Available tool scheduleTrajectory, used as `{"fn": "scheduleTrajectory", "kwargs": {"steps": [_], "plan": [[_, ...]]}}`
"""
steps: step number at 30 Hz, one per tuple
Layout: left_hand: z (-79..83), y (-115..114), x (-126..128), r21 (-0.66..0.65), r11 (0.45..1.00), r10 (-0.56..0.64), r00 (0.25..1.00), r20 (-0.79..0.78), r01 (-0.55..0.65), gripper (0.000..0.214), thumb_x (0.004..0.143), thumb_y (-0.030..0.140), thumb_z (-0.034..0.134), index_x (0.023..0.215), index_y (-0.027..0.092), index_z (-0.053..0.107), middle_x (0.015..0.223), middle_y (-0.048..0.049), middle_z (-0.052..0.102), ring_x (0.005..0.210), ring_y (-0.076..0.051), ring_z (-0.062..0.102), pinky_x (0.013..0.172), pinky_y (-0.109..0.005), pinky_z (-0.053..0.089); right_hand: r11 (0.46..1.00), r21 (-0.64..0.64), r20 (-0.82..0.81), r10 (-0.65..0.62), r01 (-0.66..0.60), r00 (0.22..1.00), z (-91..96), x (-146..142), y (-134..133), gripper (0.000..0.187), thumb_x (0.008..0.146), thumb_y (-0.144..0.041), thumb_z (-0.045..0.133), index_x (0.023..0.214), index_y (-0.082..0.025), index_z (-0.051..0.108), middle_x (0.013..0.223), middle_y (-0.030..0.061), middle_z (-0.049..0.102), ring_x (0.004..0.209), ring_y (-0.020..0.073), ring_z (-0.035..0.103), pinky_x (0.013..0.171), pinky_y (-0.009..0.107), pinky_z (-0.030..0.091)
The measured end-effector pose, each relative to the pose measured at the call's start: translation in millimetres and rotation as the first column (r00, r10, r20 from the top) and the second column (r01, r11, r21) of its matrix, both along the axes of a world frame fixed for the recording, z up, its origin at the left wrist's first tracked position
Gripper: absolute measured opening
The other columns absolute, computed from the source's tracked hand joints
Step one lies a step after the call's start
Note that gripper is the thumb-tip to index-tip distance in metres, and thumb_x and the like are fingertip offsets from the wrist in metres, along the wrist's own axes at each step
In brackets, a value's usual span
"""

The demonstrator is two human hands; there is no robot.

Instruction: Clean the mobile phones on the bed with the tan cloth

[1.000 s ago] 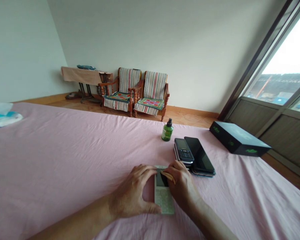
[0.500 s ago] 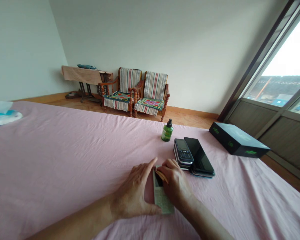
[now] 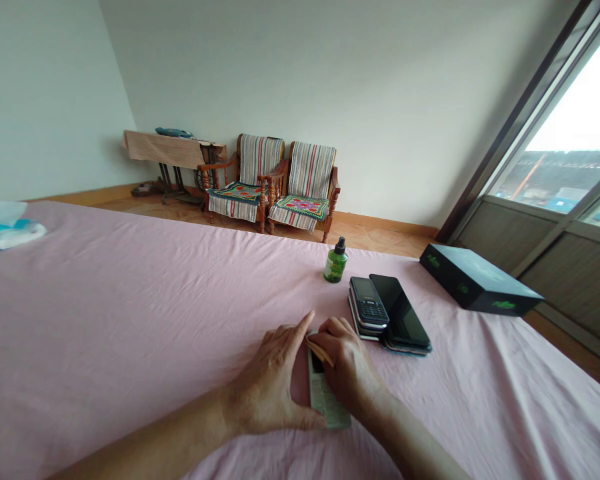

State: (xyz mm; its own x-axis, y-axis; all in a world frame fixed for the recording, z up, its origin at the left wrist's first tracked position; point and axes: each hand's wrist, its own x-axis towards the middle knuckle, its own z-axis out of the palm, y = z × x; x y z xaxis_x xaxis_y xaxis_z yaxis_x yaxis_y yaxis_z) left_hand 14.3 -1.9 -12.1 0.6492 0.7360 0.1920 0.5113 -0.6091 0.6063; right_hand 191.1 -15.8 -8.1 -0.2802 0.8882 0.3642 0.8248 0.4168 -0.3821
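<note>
A pale keypad phone (image 3: 325, 400) lies on the pink cloth (image 3: 130, 313) between my hands. My left hand (image 3: 270, 383) grips its left edge, thumb at the lower corner and fingers at the top. My right hand (image 3: 350, 370) is closed over the screen end and pinches a thin tan stick-like thing (image 3: 321, 351) against it. Just beyond my right hand lies a stack of phones: a dark keypad phone (image 3: 367, 308) on top and a black smartphone (image 3: 399, 313) beside it.
A small green spray bottle (image 3: 335, 261) stands behind the phones. A black box (image 3: 477, 283) sits at the right near the window. A white and blue packet (image 3: 7, 230) lies at the far left. Two striped chairs (image 3: 275, 187) stand by the back wall.
The pale phone has tilted up on its side edge, showing less of its face. My left fingers have stretched up along its top, and my right hand has shifted slightly left over the screen.
</note>
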Motion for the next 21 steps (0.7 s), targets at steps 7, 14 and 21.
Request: {"fn": "scheduleTrajectory", "kwargs": {"steps": [7,14,21], "plan": [[-0.8,1,1,0.011,1.000,-0.004,1.000,-0.007,0.004,0.134,0.048,0.049,0.089,0.151,0.022,0.008,0.148,-0.0196,0.037,0.133,-0.040,0.037,0.107,-0.061,0.029,0.999,0.010,-0.004,-0.036,0.036,0.999,-1.6,2,0,0.025,0.086,-0.003,0.055,0.067,-0.018,0.063,0.079,0.0033,0.054,0.078,0.0162,0.048,0.068,0.026,0.037],[3.4,1,1,-0.013,1.000,0.005,0.999,-0.041,-0.005,0.132,0.048,0.049,0.088,0.151,0.019,0.011,0.148,-0.0218,0.037,0.133,-0.040,0.036,0.108,-0.062,0.026,0.998,-0.012,-0.014,-0.068,0.068,0.998,1.7,8,-1,0.026,0.084,-0.001,0.054,0.067,-0.017,0.066,0.077,0.0036,0.054,0.076,0.0162,0.049,0.067,0.026,0.037],[0.9,1,1,-0.001,1.000,-0.003,0.999,-0.043,0.003,0.123,0.050,0.055,0.085,0.149,0.019,0.023,0.146,-0.0198,0.040,0.133,-0.039,0.037,0.108,-0.060,0.027,0.995,-0.086,-0.024,-0.053,0.050,0.998,7.2,25,-9,0.027,0.079,0.001,0.054,0.062,-0.018,0.064,0.072,0.0021,0.056,0.071,0.0142,0.052,0.061,0.024,0.035]]}}
